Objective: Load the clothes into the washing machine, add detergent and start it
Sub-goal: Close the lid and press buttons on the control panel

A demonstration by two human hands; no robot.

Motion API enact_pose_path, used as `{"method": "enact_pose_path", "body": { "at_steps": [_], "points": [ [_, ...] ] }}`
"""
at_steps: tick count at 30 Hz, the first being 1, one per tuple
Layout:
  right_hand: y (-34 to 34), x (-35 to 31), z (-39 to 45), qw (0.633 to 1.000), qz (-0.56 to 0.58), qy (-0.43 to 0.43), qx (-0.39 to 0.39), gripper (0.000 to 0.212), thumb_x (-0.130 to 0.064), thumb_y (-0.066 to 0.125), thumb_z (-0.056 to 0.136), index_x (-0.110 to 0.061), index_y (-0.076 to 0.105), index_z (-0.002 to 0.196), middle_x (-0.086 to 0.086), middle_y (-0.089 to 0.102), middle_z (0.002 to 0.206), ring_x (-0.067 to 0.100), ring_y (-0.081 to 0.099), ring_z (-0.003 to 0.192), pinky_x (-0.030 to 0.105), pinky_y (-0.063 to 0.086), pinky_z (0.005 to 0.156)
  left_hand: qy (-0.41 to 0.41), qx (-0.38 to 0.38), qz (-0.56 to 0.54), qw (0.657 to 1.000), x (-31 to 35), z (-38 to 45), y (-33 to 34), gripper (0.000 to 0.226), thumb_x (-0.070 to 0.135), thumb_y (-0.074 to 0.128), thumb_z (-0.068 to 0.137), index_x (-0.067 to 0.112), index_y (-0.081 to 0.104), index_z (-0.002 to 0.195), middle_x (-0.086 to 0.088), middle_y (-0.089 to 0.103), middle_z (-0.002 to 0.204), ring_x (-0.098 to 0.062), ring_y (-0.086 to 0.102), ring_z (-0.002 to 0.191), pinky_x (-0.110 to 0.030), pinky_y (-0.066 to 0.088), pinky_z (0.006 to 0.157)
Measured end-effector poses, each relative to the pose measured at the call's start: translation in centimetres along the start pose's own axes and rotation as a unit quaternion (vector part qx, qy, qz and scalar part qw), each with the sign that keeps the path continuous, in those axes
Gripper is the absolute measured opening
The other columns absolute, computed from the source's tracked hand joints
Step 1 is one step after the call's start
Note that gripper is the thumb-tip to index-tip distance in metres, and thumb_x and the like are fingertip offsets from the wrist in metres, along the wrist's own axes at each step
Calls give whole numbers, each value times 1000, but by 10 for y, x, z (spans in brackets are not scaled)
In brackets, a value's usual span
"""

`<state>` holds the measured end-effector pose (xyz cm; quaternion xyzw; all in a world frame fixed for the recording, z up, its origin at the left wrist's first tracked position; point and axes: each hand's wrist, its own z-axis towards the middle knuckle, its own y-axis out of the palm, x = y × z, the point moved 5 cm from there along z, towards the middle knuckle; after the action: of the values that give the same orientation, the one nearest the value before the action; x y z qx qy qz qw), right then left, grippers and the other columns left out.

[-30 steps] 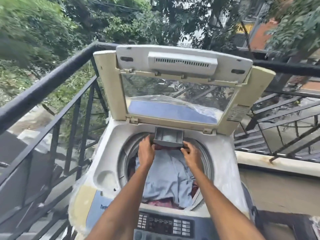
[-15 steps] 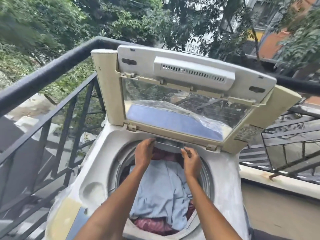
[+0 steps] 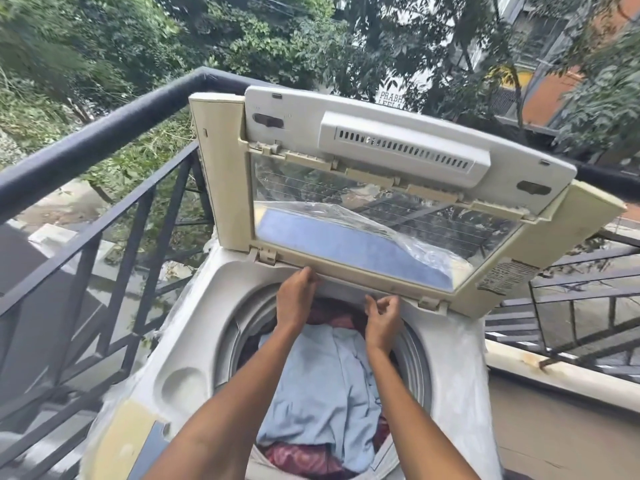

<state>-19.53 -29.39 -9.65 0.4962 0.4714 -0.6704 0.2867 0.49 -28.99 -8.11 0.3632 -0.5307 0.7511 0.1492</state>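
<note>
The top-loading washing machine (image 3: 194, 327) stands with its lid (image 3: 363, 202) raised. A light blue garment (image 3: 322, 386) lies on top in the drum, with dark red clothes (image 3: 298, 459) under and behind it. The grey detergent drawer (image 3: 346, 288) sits pushed into the back rim, just below the lid hinge. My left hand (image 3: 296, 299) reaches over the drum and its fingertips press the drawer's left end. My right hand (image 3: 382, 322) hovers just in front of the drawer's right end, fingers loosely curled and holding nothing.
A black metal railing (image 3: 104, 140) runs close along the machine's left side and behind the lid. A low concrete ledge (image 3: 554, 372) and more railing lie to the right. Clear plastic film (image 3: 398, 233) clings to the lid window. Trees and buildings lie beyond.
The detergent drawer, pulled out a second ago, has been slid back into the rim by both hands. My right hand has let go of it. The view has tilted upward, hiding the control panel.
</note>
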Motion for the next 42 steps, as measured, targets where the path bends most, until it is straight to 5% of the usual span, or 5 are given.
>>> {"method": "enact_pose_path", "body": {
  "at_steps": [8, 20, 25, 30, 42],
  "points": [
    [-12, -34, -5, 998, -47, -42, -8, 28, -30, 66, 86, -13, 47, 75, -9, 52, 63, 12, 48, 56, 26, 35, 57, 22, 15, 2, 1000, 16, -6, -14, 13, 23, 61, 87, 11, 57, 85, -4, 65, 82, -25, 60, 74, -39, 48, 63],
    [-65, -295, 13, 925, -18, -368, 96, 33, -45, 40, 90, -18, 57, 78, 4, 63, 71, 27, 60, 67, 37, 50, 60, 403, 232, 25, 885, 222, 34, -169, 19, 11, 49, 79, 17, 49, 98, -8, 60, 86, -25, 54, 79, -32, 35, 74],
    [-75, -356, 42, 856, -193, -459, 137, 21, -28, 46, 95, -15, 61, 88, 2, 61, 87, 19, 54, 83, 27, 35, 73, 326, 306, 23, 894, 255, 78, -212, 27, 4, 51, 79, 12, 57, 104, -9, 58, 104, -18, 47, 92, -32, 34, 85],
    [-53, -351, 82, 865, -372, -336, -5, 47, -40, 29, 100, -11, 63, 85, 7, 66, 88, 22, 59, 79, 34, 49, 77, 263, 124, 149, 945, 256, 104, -193, 33, 29, 27, 101, 13, 56, 99, -6, 61, 99, -19, 52, 88, -40, 35, 97],
    [-79, -345, 20, 820, -484, -278, -127, 73, -69, 12, 90, -14, 57, 71, 8, 66, 83, 23, 61, 78, 36, 46, 79, 224, 68, 194, 953, 253, 33, -225, 45, 31, 34, 95, 8, 68, 75, -14, 69, 81, -29, 65, 75, -33, 39, 64]
  ]
}}
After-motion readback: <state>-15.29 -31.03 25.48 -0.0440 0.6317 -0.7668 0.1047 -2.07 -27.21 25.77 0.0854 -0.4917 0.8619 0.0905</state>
